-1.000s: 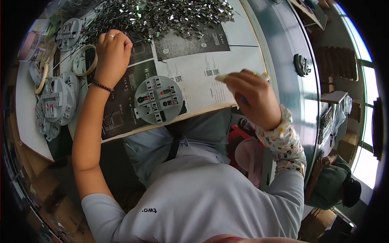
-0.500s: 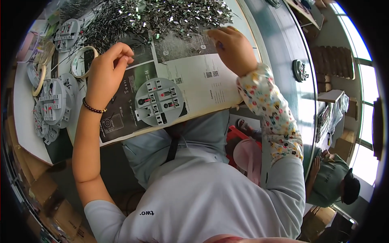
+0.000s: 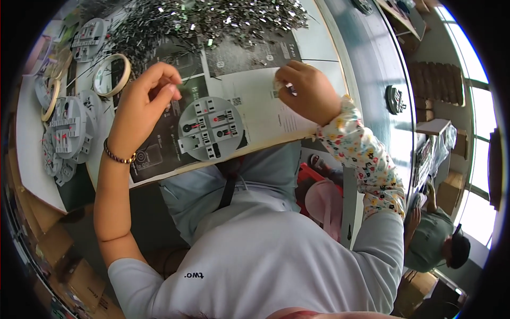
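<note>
A round grey plastic base (image 3: 212,130) with slots and small red and black parts lies on the printed sheet near the table's front edge. My left hand (image 3: 143,103) hovers at its upper left, thumb and fingers drawn together; what they hold, if anything, is too small to name. My right hand (image 3: 311,93) is over the sheet to the right of the base. Its fingers are curled into a pinch, with a small pale glint at the tips that I cannot identify. Beyond both hands spreads a heap of small dark, shiny strips (image 3: 223,21).
At the left are stacked grey bases (image 3: 69,127), another base (image 3: 89,40) farther back and a roll of tape (image 3: 112,74). A dark round part (image 3: 394,100) lies on the green surface at the right. Another person (image 3: 438,236) sits at the far right.
My right hand has come back from the edge of the heap toward me, its fingers now more curled. My left hand has shifted slightly nearer and to the right. The base has barely moved.
</note>
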A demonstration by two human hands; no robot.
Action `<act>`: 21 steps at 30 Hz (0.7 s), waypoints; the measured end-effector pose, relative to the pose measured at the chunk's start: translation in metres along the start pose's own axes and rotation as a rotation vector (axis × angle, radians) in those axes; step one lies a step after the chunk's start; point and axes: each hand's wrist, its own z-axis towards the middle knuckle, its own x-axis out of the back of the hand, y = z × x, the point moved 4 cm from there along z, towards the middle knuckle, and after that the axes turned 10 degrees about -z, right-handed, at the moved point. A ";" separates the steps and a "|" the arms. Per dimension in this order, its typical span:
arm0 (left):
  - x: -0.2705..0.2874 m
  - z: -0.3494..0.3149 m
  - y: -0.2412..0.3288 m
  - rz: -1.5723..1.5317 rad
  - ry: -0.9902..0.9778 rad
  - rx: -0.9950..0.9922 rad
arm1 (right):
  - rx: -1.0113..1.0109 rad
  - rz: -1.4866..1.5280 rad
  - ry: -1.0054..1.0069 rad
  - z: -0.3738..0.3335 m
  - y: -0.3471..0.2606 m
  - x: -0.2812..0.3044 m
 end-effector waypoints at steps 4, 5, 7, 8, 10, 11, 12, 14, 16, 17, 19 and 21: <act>-0.001 -0.018 0.015 0.388 0.027 -0.072 | 0.124 -0.057 0.074 -0.005 -0.003 -0.016; -0.004 -0.022 0.020 0.468 0.011 -0.141 | 0.167 -0.043 0.083 -0.004 -0.002 -0.018; -0.011 -0.027 0.025 0.555 0.005 -0.207 | 0.222 -0.025 0.098 -0.008 -0.001 -0.020; -0.014 -0.027 0.025 0.443 0.036 -0.199 | 0.213 -0.034 0.093 -0.011 -0.002 -0.020; -0.021 -0.026 0.025 0.211 0.075 -0.177 | 0.177 -0.068 0.047 -0.019 -0.006 -0.016; -0.024 -0.025 0.026 0.209 0.083 -0.192 | 0.177 -0.062 0.082 -0.022 -0.011 -0.011; -0.029 -0.023 0.026 0.173 0.059 -0.166 | 0.176 0.012 0.076 -0.024 -0.016 -0.007; -0.037 -0.019 0.028 0.106 0.021 -0.115 | 0.152 0.147 0.077 -0.024 -0.030 0.001; -0.045 -0.016 0.035 0.087 -0.012 -0.137 | 0.270 0.281 0.123 -0.021 -0.053 0.009; -0.049 -0.016 0.039 0.071 -0.041 -0.156 | 0.352 0.376 0.109 -0.019 -0.064 0.011; -0.054 -0.018 0.046 0.058 -0.071 -0.166 | 0.360 0.412 0.154 -0.012 -0.078 0.017; -0.056 -0.021 0.049 0.070 -0.123 -0.160 | 0.377 0.409 0.107 -0.007 -0.088 0.019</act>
